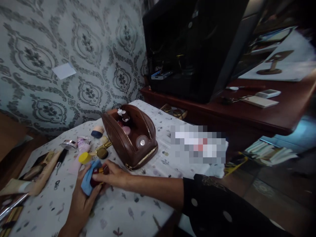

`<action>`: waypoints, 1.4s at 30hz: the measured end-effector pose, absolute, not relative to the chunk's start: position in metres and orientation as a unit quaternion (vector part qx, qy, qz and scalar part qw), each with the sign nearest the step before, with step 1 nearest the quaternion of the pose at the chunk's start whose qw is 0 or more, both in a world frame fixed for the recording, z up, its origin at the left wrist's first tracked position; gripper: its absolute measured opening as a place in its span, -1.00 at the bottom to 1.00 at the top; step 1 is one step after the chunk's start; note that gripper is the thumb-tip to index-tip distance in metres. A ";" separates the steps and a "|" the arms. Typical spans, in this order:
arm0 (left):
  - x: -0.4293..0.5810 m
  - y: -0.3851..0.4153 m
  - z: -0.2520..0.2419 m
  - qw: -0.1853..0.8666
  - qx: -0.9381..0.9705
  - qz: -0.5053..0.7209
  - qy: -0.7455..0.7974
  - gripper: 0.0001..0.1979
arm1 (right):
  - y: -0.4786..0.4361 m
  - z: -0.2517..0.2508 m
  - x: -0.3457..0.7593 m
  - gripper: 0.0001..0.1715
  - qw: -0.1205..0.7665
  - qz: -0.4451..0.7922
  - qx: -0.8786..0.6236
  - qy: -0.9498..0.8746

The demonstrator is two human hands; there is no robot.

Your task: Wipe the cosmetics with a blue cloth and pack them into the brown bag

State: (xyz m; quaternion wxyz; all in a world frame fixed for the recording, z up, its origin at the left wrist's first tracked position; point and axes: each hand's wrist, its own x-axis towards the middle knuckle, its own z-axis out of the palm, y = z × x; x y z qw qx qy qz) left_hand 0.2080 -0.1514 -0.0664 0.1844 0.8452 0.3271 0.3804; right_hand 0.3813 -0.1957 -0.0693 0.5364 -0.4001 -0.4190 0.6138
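Note:
My left hand is closed around a blue cloth wrapped partly round a small dark red bottle with a gold band. My right hand pinches the same bottle from the right, fingers curled on it. Both hands rest low over the white patterned tablecloth. Just behind them stands an open brown leather cosmetic bag with a gold zipper, and small bottles stick up inside it.
Left of the bag lie several cosmetics: a yellow cap, a pink tube, a gold compact, a brush. A dark wooden desk with a black computer case stands at the right. Books lie below.

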 end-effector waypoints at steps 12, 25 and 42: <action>0.205 -0.149 -0.062 0.189 0.825 0.406 0.344 -0.58 | -0.196 -0.071 0.371 0.06 0.508 0.699 -0.311 -0.396; 0.204 -0.156 -0.049 0.165 0.785 0.376 0.463 -0.45 | -0.198 -0.073 0.373 -0.12 0.486 0.569 -0.447 -0.490; 0.207 -0.157 -0.053 0.131 0.855 0.408 0.293 -0.74 | -0.194 -0.062 0.382 -0.46 0.420 0.699 -0.338 -0.470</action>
